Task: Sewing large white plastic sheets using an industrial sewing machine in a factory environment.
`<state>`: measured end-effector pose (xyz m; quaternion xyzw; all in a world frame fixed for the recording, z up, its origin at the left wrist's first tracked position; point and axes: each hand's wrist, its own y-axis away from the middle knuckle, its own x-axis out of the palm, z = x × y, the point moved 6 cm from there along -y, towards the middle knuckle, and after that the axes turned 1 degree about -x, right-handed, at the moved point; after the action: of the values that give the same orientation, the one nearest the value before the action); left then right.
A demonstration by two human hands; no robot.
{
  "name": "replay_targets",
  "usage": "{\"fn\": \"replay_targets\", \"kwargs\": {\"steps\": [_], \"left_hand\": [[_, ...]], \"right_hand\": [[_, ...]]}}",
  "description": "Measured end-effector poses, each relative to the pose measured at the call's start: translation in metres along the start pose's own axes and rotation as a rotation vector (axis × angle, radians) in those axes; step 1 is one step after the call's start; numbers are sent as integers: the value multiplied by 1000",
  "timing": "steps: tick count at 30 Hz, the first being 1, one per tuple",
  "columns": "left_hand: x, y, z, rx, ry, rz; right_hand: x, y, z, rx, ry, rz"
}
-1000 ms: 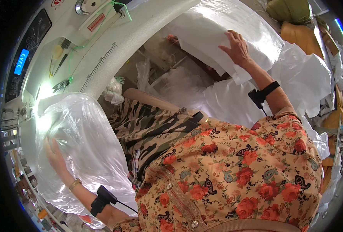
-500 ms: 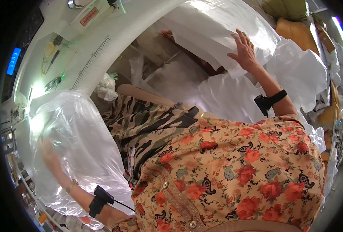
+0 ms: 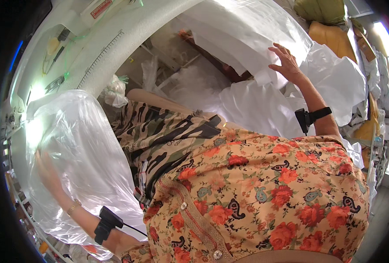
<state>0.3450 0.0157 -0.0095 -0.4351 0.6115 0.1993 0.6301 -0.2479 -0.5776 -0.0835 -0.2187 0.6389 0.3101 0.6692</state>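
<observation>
Right grip (image 3: 287, 66) apart, thumb wide, over white sheeting (image 3: 247, 35); left grip (image 3: 49, 175) (blurred) unclear.

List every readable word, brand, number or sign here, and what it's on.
Red label on the white sewing machine: printing too small to read.
Ruler scale along its edge: ticks clear, numbers too small.
Camouflage cloth on the lap: dark letters, partly legible, not copied.
Blue screen: too oblique to read.

Head-worn fisheye looks down over wearer's torso (image 3: 255, 188).
</observation>
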Motion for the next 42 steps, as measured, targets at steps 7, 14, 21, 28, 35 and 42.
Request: {"fn": "replay_targets", "kwargs": {"steps": [7,14,21,28,35,42], "left_hand": [[-4,2,-3,-14,-64,-27],[1,4,4,-37,-55,-21],[0,-1,3,-36,-32,-7],[-1,-1,-1,-47,-11,4],[-1,-1,0,-10,-41,0],[-2,-2,-2,-17,-9,0]], "right_hand": [[19,14,18,14,268,-111],[34,36,-2,30,320,-87],[61,62,-51,217,206,-52],[104,74,-128,650,-671,-183],[108,80,-112,857,-1010,-18],[127,85,-128,952,-1346,-162]]}}
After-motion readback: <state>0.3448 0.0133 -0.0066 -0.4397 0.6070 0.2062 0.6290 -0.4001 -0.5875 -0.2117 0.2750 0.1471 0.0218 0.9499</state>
